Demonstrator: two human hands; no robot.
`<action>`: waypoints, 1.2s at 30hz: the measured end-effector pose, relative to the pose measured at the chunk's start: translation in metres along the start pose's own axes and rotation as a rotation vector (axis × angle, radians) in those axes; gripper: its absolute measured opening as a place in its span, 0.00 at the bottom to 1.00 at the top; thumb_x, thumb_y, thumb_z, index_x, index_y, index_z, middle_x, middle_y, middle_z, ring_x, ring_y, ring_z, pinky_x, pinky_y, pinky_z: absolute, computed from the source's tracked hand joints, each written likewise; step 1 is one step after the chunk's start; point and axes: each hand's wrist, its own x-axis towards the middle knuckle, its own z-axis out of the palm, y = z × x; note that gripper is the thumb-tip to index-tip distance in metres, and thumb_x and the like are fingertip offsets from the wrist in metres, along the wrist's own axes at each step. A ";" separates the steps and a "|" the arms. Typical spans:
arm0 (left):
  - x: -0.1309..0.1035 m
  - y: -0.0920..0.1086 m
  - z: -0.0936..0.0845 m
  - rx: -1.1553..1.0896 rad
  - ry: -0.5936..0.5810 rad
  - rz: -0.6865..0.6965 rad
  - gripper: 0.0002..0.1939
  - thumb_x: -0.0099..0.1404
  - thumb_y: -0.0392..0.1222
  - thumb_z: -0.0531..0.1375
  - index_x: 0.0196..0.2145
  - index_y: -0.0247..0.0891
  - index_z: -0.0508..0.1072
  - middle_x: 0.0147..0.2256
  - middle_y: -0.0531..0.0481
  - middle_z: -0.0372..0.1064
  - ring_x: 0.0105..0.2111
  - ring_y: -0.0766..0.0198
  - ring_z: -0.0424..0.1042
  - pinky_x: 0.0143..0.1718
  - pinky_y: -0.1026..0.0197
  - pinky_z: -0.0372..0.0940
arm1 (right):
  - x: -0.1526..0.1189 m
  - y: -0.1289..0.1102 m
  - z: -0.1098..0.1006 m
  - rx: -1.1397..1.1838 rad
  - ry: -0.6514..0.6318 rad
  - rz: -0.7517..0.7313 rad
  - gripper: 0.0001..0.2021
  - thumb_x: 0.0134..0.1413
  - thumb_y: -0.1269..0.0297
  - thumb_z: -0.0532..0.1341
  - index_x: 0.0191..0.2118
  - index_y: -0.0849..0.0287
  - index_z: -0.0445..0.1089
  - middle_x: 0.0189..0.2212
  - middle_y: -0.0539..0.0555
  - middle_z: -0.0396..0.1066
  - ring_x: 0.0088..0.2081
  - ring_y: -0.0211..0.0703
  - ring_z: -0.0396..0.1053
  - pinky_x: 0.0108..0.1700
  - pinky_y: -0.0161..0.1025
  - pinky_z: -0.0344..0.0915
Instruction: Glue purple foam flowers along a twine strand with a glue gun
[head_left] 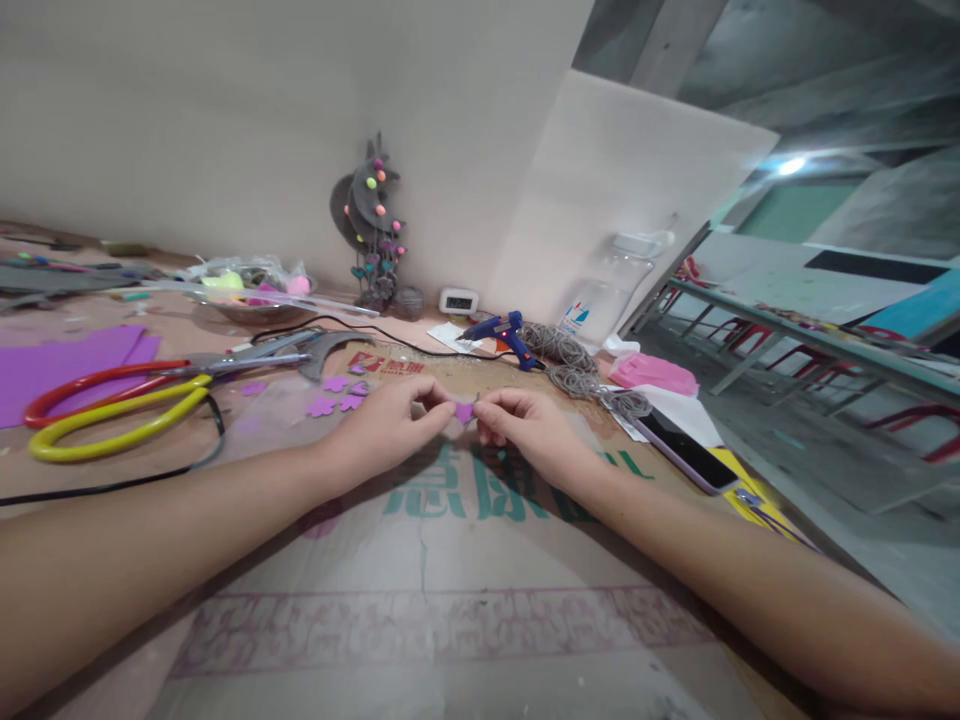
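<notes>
Between my two hands, above the printed cardboard (480, 570), is a small purple piece (464, 412). My left hand (397, 425) pinches its left side between thumb and fingertips. At its right edge, my right hand (525, 425) has thumb and fingers pressed together on it. Several purple flower-shaped cutouts (321, 405) lie on the cardboard just left of my left hand. Beyond my hands a blue glue gun (504, 332) rests with its black cord running left.
Red- and yellow-handled scissors (112, 400) and purple sheets (67, 365) lie left. Behind are a bowl (251, 300), a decorated grey ornament (373, 225) and a small clock (458, 301). Grey cord (559, 350), a clear bottle (604, 290) and a phone (686, 450) are right.
</notes>
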 end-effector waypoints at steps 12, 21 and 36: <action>-0.003 0.004 0.001 0.021 -0.194 -0.007 0.17 0.61 0.53 0.51 0.30 0.37 0.70 0.28 0.52 0.69 0.28 0.65 0.66 0.29 0.64 0.58 | -0.001 -0.001 0.003 -0.108 0.079 -0.048 0.13 0.52 0.55 0.58 0.25 0.60 0.67 0.19 0.47 0.64 0.22 0.32 0.59 0.26 0.31 0.56; -0.001 -0.003 0.003 0.131 -0.145 0.069 0.13 0.62 0.47 0.51 0.27 0.37 0.68 0.26 0.52 0.67 0.28 0.65 0.65 0.29 0.64 0.57 | -0.002 -0.004 0.005 -0.156 0.078 -0.077 0.13 0.52 0.56 0.57 0.25 0.59 0.68 0.18 0.47 0.64 0.22 0.33 0.59 0.25 0.32 0.56; 0.000 -0.001 0.000 -0.028 -0.159 -0.013 0.11 0.60 0.45 0.52 0.27 0.36 0.67 0.24 0.55 0.63 0.25 0.67 0.62 0.27 0.66 0.56 | 0.001 0.001 -0.002 -0.001 0.181 -0.231 0.08 0.53 0.59 0.59 0.35 0.57 0.60 0.29 0.48 0.64 0.23 0.31 0.60 0.25 0.32 0.60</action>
